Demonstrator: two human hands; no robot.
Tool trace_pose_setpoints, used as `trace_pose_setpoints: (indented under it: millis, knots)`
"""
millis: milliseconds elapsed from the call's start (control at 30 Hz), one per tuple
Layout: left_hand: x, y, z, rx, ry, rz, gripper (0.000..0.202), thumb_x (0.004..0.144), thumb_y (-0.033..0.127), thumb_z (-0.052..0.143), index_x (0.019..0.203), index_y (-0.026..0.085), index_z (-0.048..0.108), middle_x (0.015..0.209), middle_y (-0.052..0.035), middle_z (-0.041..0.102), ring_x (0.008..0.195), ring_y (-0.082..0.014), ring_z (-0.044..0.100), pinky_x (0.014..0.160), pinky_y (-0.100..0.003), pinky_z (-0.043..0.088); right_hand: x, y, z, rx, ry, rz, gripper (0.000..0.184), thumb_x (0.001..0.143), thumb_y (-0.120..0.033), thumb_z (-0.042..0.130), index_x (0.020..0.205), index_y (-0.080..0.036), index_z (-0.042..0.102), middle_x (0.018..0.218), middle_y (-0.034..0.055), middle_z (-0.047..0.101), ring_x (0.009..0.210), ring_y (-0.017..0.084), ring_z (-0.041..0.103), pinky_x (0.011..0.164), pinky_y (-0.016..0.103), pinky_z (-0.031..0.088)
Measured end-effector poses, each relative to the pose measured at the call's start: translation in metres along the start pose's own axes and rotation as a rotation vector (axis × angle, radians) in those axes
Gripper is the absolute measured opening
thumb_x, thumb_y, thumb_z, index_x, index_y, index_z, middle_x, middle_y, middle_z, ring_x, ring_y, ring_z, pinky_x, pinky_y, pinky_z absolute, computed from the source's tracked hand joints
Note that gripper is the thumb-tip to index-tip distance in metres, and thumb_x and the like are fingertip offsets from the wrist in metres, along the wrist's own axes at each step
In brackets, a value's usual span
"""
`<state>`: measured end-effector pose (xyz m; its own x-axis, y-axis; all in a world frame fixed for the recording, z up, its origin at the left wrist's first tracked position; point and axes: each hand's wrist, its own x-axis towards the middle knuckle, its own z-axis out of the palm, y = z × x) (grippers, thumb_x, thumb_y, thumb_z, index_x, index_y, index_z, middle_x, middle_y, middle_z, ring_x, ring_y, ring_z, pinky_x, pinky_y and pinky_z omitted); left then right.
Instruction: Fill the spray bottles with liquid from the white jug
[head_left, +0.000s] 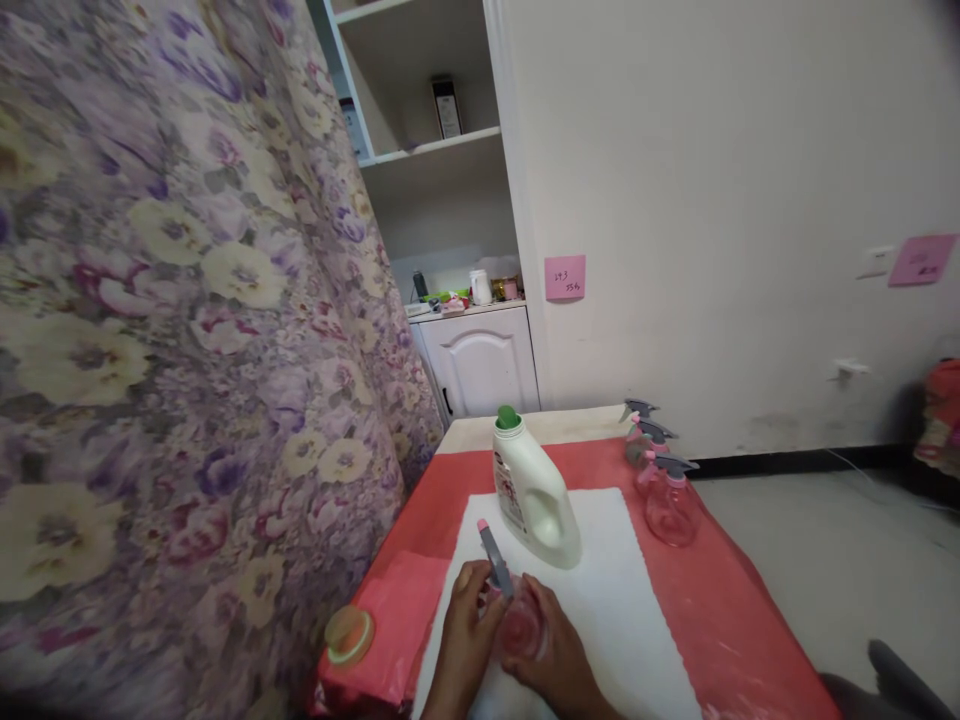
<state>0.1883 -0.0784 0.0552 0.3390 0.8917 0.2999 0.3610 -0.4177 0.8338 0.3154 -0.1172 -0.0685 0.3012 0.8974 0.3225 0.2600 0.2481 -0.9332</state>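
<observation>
Both my hands hold a small pink spray bottle [520,628] over a white mat [615,600] on the red-covered table [720,610]. My left hand [466,630] is closed around the bottle's grey trigger head [494,560], which has a pink nozzle tip. My right hand [556,650] wraps the bottle's pink body from the right. Just beyond my hands a white detergent jug [534,495] with a green cap stands upright on the mat.
Three more pink spray bottles [667,490] with grey triggers stand in a row at the table's right side. A round orange-green lid [349,634] lies at the table's left corner. A floral curtain [187,330] hangs close on the left; white shelves and a cabinet [480,360] stand behind.
</observation>
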Motion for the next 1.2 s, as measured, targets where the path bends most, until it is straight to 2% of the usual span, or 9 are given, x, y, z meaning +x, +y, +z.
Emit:
trace_pose_setpoints:
  millis: [100, 333, 567, 767, 867, 967, 1067, 1200]
  knots:
    - [0.0, -0.005, -0.002, -0.016, -0.031, 0.004, 0.037, 0.076, 0.043, 0.064, 0.104, 0.021, 0.071, 0.106, -0.011, 0.068, 0.096, -0.0276, 0.063, 0.082, -0.038, 0.051, 0.0, 0.002, 0.002, 0.002, 0.012, -0.013, 0.093, 0.052, -0.029, 0.081, 0.136, -0.015, 0.045, 0.137, 0.0167, 0.056, 0.128, 0.037, 0.05, 0.11, 0.047, 0.04]
    - [-0.001, -0.014, -0.004, -0.09, -0.027, -0.019, 0.04, 0.074, 0.045, 0.066, 0.106, 0.021, 0.072, 0.107, -0.0104, 0.07, 0.098, -0.0281, 0.063, 0.084, -0.038, 0.05, 0.001, 0.001, 0.003, -0.048, 0.022, -0.002, 0.089, 0.05, -0.02, 0.078, 0.134, -0.017, 0.047, 0.133, 0.0153, 0.059, 0.125, 0.037, 0.053, 0.109, 0.047, 0.042]
    - [-0.002, -0.001, -0.002, 0.006, 0.037, -0.085, 0.049, 0.071, 0.043, 0.07, 0.112, 0.017, 0.068, 0.116, -0.014, 0.07, 0.1, -0.0296, 0.064, 0.083, -0.039, 0.051, 0.001, 0.004, 0.004, -0.001, 0.005, -0.017, 0.09, 0.053, -0.027, 0.08, 0.135, -0.019, 0.044, 0.136, 0.0149, 0.056, 0.128, 0.036, 0.051, 0.11, 0.048, 0.04]
    - [-0.004, 0.0, 0.004, 0.009, 0.122, -0.107, 0.034, 0.075, 0.043, 0.066, 0.097, 0.018, 0.071, 0.094, -0.0091, 0.075, 0.086, -0.0268, 0.067, 0.079, -0.038, 0.052, 0.001, 0.001, 0.004, 0.007, 0.017, 0.002, 0.091, 0.05, -0.022, 0.08, 0.135, -0.018, 0.047, 0.136, 0.0139, 0.057, 0.128, 0.036, 0.051, 0.111, 0.046, 0.039]
    - [-0.004, -0.001, 0.007, 0.002, 0.174, -0.102, 0.034, 0.074, 0.041, 0.065, 0.099, 0.018, 0.071, 0.099, -0.0101, 0.074, 0.092, -0.0286, 0.066, 0.082, -0.04, 0.052, 0.001, -0.002, 0.003, -0.005, 0.01, 0.036, 0.092, 0.049, -0.018, 0.079, 0.135, -0.018, 0.047, 0.138, 0.0137, 0.055, 0.13, 0.036, 0.049, 0.112, 0.045, 0.038]
    - [-0.003, 0.004, 0.008, 0.022, 0.155, -0.06, 0.032, 0.074, 0.038, 0.065, 0.098, 0.018, 0.071, 0.105, -0.0125, 0.072, 0.1, -0.0305, 0.064, 0.088, -0.042, 0.05, 0.001, -0.003, 0.003, -0.009, 0.011, 0.033, 0.091, 0.05, -0.02, 0.08, 0.135, -0.017, 0.047, 0.136, 0.0145, 0.056, 0.129, 0.036, 0.05, 0.112, 0.045, 0.038]
    - [-0.002, 0.009, 0.008, 0.054, 0.117, -0.027, 0.023, 0.078, 0.036, 0.063, 0.092, 0.019, 0.07, 0.098, -0.0107, 0.071, 0.095, -0.0282, 0.064, 0.086, -0.04, 0.05, 0.001, 0.001, 0.004, 0.005, 0.029, -0.004, 0.09, 0.052, -0.026, 0.082, 0.135, -0.019, 0.047, 0.134, 0.0131, 0.058, 0.127, 0.035, 0.051, 0.111, 0.045, 0.04]
    - [-0.003, 0.008, 0.009, 0.034, 0.108, -0.023, 0.02, 0.079, 0.036, 0.063, 0.09, 0.02, 0.068, 0.092, -0.0079, 0.07, 0.089, -0.0261, 0.064, 0.08, -0.037, 0.051, 0.001, 0.013, 0.006, 0.036, 0.021, -0.049, 0.092, 0.053, -0.025, 0.082, 0.136, -0.021, 0.043, 0.135, 0.012, 0.057, 0.127, 0.033, 0.053, 0.109, 0.044, 0.041]
